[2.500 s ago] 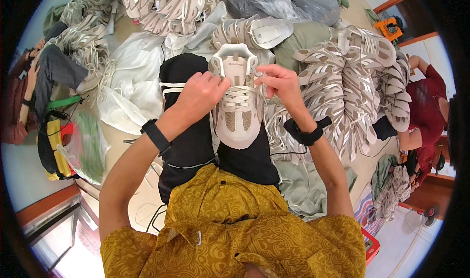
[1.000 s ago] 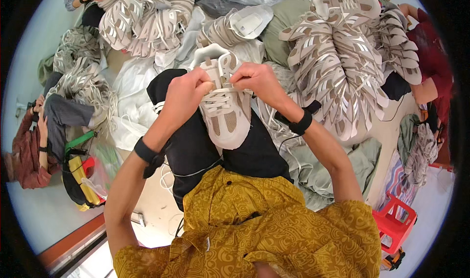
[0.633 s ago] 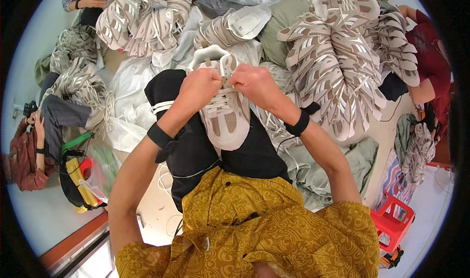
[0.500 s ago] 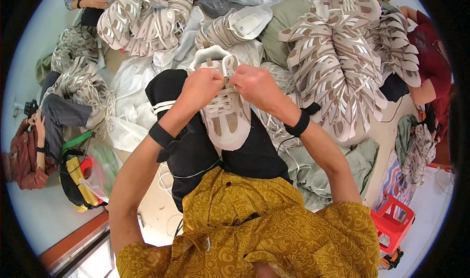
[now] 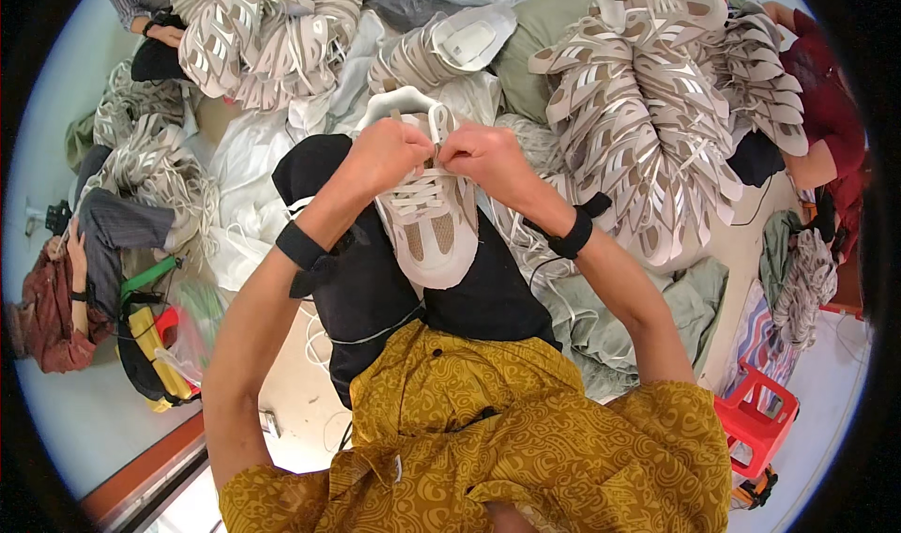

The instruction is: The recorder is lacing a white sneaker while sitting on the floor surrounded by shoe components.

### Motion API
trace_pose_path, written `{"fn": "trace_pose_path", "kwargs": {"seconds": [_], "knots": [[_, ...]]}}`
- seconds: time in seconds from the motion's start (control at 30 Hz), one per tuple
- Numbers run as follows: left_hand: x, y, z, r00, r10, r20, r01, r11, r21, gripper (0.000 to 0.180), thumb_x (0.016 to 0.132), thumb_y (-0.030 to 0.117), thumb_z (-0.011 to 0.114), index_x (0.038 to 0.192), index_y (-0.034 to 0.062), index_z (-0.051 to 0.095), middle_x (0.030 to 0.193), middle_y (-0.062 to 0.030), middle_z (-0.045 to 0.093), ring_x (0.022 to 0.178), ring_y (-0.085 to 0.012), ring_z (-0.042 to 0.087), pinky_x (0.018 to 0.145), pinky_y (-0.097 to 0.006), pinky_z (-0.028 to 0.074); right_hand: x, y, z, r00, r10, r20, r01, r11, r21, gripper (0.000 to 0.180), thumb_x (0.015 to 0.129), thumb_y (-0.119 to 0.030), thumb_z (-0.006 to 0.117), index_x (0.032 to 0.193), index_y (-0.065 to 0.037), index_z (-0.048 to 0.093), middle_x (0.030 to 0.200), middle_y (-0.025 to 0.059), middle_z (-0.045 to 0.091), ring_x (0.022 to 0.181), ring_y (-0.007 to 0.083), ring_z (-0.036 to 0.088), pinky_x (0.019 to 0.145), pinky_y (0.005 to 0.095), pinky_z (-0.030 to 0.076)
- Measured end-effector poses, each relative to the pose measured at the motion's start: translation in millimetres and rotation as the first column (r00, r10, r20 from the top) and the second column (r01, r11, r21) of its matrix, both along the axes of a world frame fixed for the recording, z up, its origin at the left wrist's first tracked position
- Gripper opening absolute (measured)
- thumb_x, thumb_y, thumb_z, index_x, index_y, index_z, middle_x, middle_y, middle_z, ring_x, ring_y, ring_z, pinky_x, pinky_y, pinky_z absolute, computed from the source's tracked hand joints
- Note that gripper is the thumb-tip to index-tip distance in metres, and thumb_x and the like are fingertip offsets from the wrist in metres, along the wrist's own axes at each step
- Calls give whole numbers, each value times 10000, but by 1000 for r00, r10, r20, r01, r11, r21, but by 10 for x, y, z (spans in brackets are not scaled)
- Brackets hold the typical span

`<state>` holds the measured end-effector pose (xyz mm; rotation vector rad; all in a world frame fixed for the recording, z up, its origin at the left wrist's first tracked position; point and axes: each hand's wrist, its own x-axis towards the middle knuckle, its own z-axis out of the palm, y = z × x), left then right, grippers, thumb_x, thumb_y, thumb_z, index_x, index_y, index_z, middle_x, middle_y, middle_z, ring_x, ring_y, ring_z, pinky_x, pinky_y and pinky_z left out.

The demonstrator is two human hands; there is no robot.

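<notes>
A beige and white shoe upper (image 5: pixel 434 263) rests across my black-covered thighs, toe toward me. White shoelace (image 5: pixel 413 198) crosses its lower eyelet rows and runs up under my fingers. My left hand (image 5: pixel 396 154) is closed in a pinch at the left side of the throat, just above the laced rows. Opposite it, my right hand (image 5: pixel 481 158) pinches at the right eyelet edge, its fingertips nearly touching the left ones. Both seem to grip the lace; the fingers mostly cover the exact spot. The pale collar (image 5: pixel 399 103) shows beyond my hands.
Large bundles of similar uppers lie at the far left (image 5: pixel 267 40) and right (image 5: pixel 648 129), with a smaller stack (image 5: pixel 436 50) between. Co-workers sit left (image 5: pixel 56 298) and right (image 5: pixel 826 101). A red stool (image 5: pixel 758 420) stands at right, green cloth (image 5: pixel 648 317) nearer.
Both hands stay pinched at the throat and have come slightly closer together. The view has shifted a little; the shoe upper remains on my lap.
</notes>
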<state>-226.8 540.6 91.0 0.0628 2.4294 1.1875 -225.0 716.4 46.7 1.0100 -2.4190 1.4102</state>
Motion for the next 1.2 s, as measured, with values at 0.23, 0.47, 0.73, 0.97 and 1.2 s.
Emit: {"fn": "trace_pose_path", "kwargs": {"seconds": [0.23, 0.47, 0.73, 0.97, 1.2], "knots": [[-104, 91, -27, 979, -202, -7, 197, 961, -194, 167, 665, 118, 550, 758, 92, 685, 651, -90, 626, 617, -230, 596, 607, -356, 465, 35, 57, 14, 923, -62, 380, 96, 993, -72, 88, 608, -64, 632, 692, -35, 627, 633, 91, 598, 547, 212, 563, 524, 301, 437], [-101, 94, -82, 930, -348, -119, 291, 895, -338, 152, 643, 108, 544, 720, 107, 675, 702, -132, 624, 699, -297, 608, 651, -392, 472, 23, 42, -18, 989, -26, 144, 23, 999, 22, 76, 622, -36, 634, 693, -24, 614, 647, 71, 585, 592, 174, 562, 542, 285, 437], [-113, 100, -64, 890, -429, -153, 331, 839, -432, 116, 645, 106, 545, 676, 64, 649, 680, -153, 615, 686, -314, 601, 641, -397, 468, -52, 82, 65, 999, 11, 37, -13, 997, 70, 126, 625, -86, 634, 747, -57, 623, 673, 79, 599, 621, 230, 576, 566, 330, 448], [-87, 65, -36, 906, -403, -131, 340, 876, -342, 117, 648, 123, 544, 663, 66, 645, 648, -117, 614, 660, -291, 599, 640, -383, 462, -219, 62, 255, 988, 19, 156, -57, 969, 241, 386, 626, -115, 638, 1011, -105, 604, 750, 88, 627, 714, 274, 601, 629, 374, 465], [-83, 77, -64, 900, -419, -118, 352, 861, -368, 121, 646, 132, 549, 668, 67, 648, 655, -115, 617, 674, -291, 601, 657, -396, 464, -224, 45, 409, 991, 113, 74, -135, 856, 499, 332, 639, -154, 622, 970, -140, 622, 808, 80, 638, 781, 270, 606, 657, 375, 471]]}}
